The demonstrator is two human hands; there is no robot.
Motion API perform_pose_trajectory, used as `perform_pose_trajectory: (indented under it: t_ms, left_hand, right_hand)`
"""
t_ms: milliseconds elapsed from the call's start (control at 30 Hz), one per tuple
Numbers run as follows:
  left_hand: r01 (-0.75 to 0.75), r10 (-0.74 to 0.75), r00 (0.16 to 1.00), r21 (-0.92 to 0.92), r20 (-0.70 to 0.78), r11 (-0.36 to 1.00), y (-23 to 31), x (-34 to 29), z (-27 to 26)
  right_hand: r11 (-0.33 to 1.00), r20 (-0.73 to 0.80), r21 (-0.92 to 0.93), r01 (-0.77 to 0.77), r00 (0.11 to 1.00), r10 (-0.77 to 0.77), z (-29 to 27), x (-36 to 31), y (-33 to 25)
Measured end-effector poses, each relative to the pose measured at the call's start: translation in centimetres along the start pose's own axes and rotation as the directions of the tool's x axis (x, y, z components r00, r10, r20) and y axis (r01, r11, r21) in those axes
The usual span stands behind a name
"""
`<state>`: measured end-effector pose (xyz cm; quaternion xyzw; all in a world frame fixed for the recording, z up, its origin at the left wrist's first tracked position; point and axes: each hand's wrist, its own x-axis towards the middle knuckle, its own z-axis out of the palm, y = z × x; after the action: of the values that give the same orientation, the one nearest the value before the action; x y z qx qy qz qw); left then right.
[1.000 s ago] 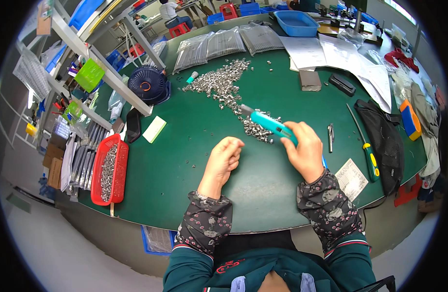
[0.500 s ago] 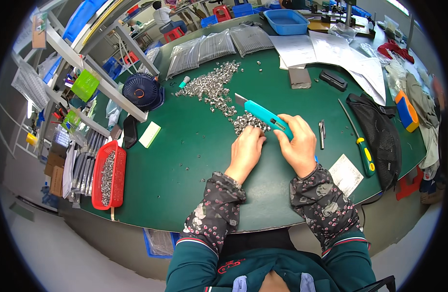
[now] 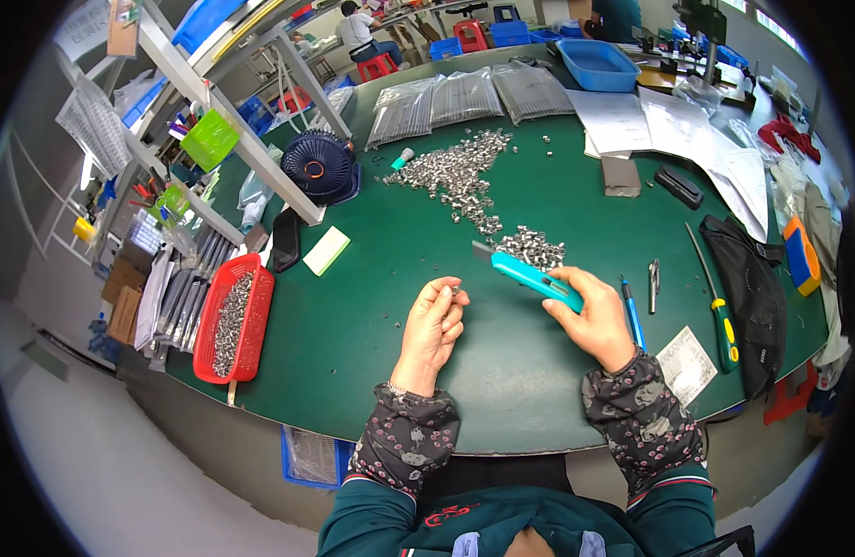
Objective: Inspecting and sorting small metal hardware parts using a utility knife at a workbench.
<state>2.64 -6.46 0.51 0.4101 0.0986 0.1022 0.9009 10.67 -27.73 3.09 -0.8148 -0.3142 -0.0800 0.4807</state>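
Knife (image 3: 539, 280) with the teal body is what I'm watching on the head feed. Right hand (image 3: 594, 316) has it, fingers part-closed around the near end. Its long axis runs forward and left from those fingers, so the blade (image 3: 483, 250) sits past the left fingertips and a touch right of them, with a clear gap between. Left hand (image 3: 429, 325) is actually closer to the blade than the right one is. Its thumb and index are pinched together, the rest curled in; might be a shiny bit in there, honestly can't tell. Small pile of metal pieces (image 3: 532, 248) lies on the surface (image 3: 307, 325) just beyond the right fingers, bigger pile (image 3: 460, 172) farther out ahead of the left ones.
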Motion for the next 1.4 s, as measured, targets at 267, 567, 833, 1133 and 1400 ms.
perform_pose_trajectory:
  t_ms: [267, 567, 833, 1133, 1400]
  left_hand:
    - [0.000, -0.001, 1.000, -0.070, -0.020, 0.998, 0.3, 0.8, -1.6]
    - [0.025, -0.026, 1.000, -0.040, -0.015, 0.999, 0.3, 0.9, -1.1]
    - [-0.002, 0.007, 0.999, 0.106, -0.047, 0.994, 0.1, 0.8, -1.0]
    - [0.017, -0.002, 0.996, 0.166, -0.091, 0.986, -0.1, 0.8, -0.9]
    - [0.056, -0.039, 0.994, 0.177, -0.098, 0.983, 0.0, 0.9, -0.8]
  right_hand:
    - [0.994, 0.225, 0.107, -0.017, 0.974, -0.007, 0.2, 0.0, 0.0]
    - [0.986, 0.323, 0.125, -0.111, 0.944, 0.065, 0.2, 0.0, -0.2]
    - [0.994, 0.305, 0.076, -0.082, 0.951, 0.055, 0.1, -0.1, -0.4]
    - [0.996, 0.212, -0.065, 0.054, 0.976, -0.039, 0.0, -0.3, -1.1]
    - [0.984, 0.145, -0.117, 0.137, 0.982, -0.120, 0.1, -0.3, -1.1]
